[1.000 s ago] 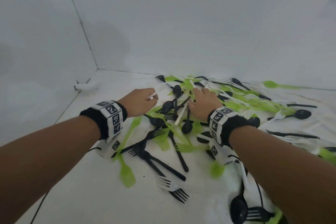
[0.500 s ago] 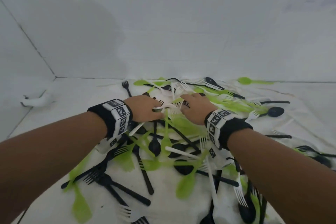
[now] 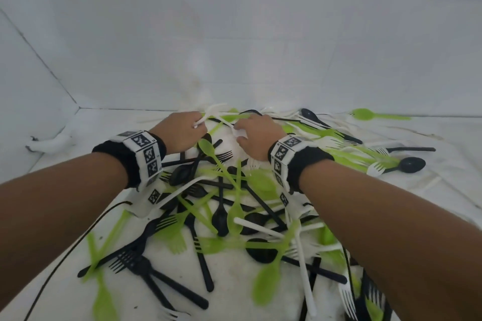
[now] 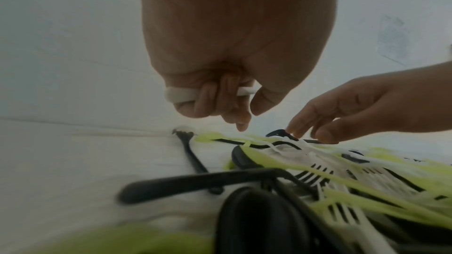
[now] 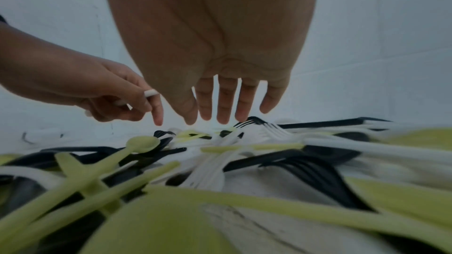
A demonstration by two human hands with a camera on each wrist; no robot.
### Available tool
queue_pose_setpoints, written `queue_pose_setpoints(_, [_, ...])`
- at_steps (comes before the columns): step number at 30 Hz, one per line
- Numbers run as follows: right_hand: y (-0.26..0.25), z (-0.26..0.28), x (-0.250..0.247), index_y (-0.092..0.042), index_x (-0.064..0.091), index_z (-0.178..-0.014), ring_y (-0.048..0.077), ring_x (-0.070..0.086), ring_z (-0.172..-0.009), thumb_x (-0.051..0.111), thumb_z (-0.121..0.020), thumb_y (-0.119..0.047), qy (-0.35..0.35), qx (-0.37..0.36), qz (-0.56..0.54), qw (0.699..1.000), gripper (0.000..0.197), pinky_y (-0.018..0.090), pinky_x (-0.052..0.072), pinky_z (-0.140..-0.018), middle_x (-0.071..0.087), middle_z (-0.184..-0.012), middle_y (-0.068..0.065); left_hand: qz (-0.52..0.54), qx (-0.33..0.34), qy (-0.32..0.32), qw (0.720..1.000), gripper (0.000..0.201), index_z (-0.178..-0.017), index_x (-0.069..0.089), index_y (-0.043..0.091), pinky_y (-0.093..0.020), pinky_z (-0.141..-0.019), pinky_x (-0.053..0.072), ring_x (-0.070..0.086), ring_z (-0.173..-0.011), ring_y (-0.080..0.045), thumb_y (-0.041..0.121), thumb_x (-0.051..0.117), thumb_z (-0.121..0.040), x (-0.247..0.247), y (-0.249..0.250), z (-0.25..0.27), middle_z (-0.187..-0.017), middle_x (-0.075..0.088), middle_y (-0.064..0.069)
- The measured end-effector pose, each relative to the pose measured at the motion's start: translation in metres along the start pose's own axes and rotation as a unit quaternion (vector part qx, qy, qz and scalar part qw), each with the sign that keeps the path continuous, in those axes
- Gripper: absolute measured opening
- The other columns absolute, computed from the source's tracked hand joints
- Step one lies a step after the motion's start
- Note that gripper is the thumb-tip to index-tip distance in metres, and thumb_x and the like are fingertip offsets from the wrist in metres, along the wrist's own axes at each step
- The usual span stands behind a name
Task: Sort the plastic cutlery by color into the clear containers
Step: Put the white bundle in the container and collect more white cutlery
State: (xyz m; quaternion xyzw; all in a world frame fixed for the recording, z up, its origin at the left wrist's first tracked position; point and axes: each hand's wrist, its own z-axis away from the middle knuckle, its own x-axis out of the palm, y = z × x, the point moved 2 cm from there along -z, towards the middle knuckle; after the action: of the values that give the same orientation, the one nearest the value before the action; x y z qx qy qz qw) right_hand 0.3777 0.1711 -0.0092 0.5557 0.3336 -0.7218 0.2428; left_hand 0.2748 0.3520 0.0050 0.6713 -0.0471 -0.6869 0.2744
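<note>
Fingers, left hand [image 4: 220, 101]: mine are curled round a white handle [image 4: 179, 95], with the forefinger pointing down at the cutlery pile [image 3: 234, 203].
Fingers, right hand [image 5: 220, 101]: mine hang straight and slack, grasping nothing, tips just above a white fork [image 5: 276, 132] at the pile's far side.
Changed: a second ago my hands were nearer the pile's middle; they have moved up to its far edge, by the wall [image 3: 234, 34]. My left already held a white piece then.
Meaning: I judge I'm collecting whites first, left hand storing, right hand picking.
Cutlery: green, black and white pieces lie mixed in the pile, unsorted.
Containers: none in view, so I cannot tell where they stand from the pile.
</note>
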Motion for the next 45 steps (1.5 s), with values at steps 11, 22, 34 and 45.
queue_pose_setpoints(11, [-0.034,-0.027,0.013,-0.02,0.051,-0.131,0.032,0.06,-0.109,0.052,-0.097,-0.023,0.002,0.008,0.139,0.99,0.034,0.042,0.044,-0.082,0.06,-0.12,0.007,-0.009,-0.004,0.001,1.0,0.029,-0.09,0.061,0.004,-0.032,-0.068,0.043,0.058,-0.081,-0.024,0.03,0.052,-0.098,-0.005,-0.037,0.022,-0.086,0.064,-0.007])
queue_pose_setpoints(22, [-0.014,-0.012,0.005,-0.024,0.06,-0.109,0.028,0.06,-0.101,0.054,-0.091,-0.037,0.011,0.077,0.049,0.996,0.023,0.041,0.047,-0.089,0.059,-0.111,0.0,0.019,0.024,0.017,0.999,0.024,-0.091,0.066,0.014,-0.036,-0.076,0.048,0.06,-0.083,-0.021,0.032,0.054,-0.1,-0.005,-0.009,0.012,-0.089,0.064,-0.002])
queue_pose_setpoints(34, [0.0,-0.004,-0.007,-0.03,0.055,-0.108,0.019,0.069,-0.075,0.041,-0.102,-0.033,0.127,0.092,-0.234,0.959,0.015,0.039,0.059,-0.076,0.074,-0.076,-0.003,-0.103,-0.06,-0.057,0.991,0.037,-0.108,0.063,0.009,-0.037,-0.086,0.046,0.06,-0.104,-0.032,0.042,0.048,-0.103,0.003,-0.035,0.01,-0.112,0.064,-0.011])
queue_pose_setpoints(45, [0.031,0.009,-0.017,-0.018,0.041,-0.126,0.029,0.061,-0.078,0.043,-0.098,-0.01,0.152,0.121,-0.175,0.965,0.029,0.038,0.046,-0.067,0.062,-0.086,0.008,-0.073,0.061,0.043,0.995,0.03,-0.086,0.058,0.011,-0.04,-0.073,0.048,0.057,-0.081,-0.027,0.035,0.048,-0.102,0.008,-0.014,0.002,-0.086,0.058,-0.004])
